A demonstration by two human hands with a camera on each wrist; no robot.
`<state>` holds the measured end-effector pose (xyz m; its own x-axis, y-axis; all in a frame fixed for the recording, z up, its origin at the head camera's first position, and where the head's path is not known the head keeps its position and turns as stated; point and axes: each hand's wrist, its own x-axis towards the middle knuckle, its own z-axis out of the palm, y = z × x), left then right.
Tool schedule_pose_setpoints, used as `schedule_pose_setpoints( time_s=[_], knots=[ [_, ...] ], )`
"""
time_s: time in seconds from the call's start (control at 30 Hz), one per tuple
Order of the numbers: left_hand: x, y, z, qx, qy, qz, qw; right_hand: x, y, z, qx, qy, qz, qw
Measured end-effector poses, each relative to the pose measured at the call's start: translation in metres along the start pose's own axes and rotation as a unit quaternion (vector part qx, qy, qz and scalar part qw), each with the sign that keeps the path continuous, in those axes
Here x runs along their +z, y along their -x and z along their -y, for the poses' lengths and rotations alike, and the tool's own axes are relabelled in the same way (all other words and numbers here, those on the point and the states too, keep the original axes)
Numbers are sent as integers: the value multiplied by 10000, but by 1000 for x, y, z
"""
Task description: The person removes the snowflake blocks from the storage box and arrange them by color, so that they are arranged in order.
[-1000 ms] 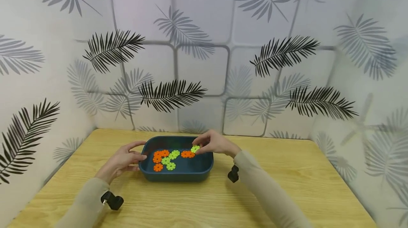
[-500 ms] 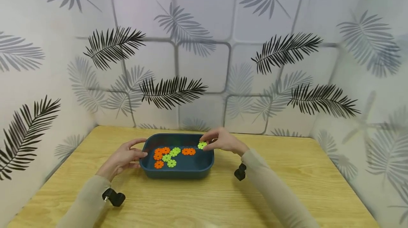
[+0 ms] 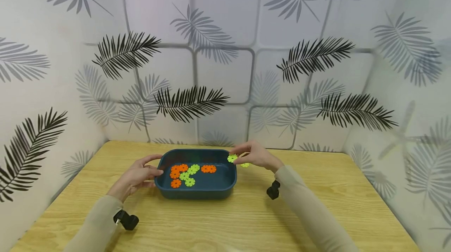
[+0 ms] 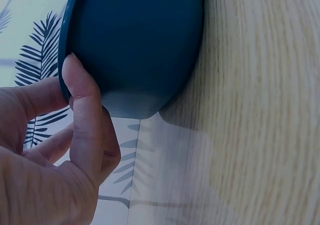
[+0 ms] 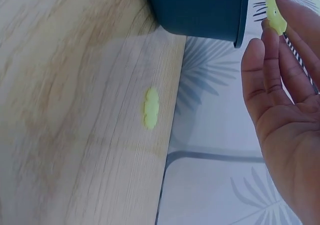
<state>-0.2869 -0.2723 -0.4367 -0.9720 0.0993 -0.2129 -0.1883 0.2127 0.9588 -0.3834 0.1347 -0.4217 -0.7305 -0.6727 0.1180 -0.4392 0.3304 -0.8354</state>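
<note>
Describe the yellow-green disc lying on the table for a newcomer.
On the wooden table, find the dark blue tray, then look past its right end in the head view. Near the right hand lies a yellow-green notched disc. It alone lies on the wood: other discs are in the tray, one held disc is in that hand.

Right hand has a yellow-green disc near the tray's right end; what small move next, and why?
Probably move the right hand slightly outward and lower its pinched disc beside the loose disc: that one matches in colour and lies on the table just right of the tray, whose left end the left hand holds.
</note>
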Motion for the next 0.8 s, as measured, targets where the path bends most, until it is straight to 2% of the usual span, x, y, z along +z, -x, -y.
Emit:
schedule_pose_setpoints(
  time_s=[0.37, 0.8],
  knots=[
    [0, -2, 0, -49, 29, -24, 10000, -14, 12, -12, 179, -91, -213, 9996],
    [1, -1, -2, -70, -5, -29, 10000, -24, 21, -36, 205, 347, 24, 9992]
  ],
)
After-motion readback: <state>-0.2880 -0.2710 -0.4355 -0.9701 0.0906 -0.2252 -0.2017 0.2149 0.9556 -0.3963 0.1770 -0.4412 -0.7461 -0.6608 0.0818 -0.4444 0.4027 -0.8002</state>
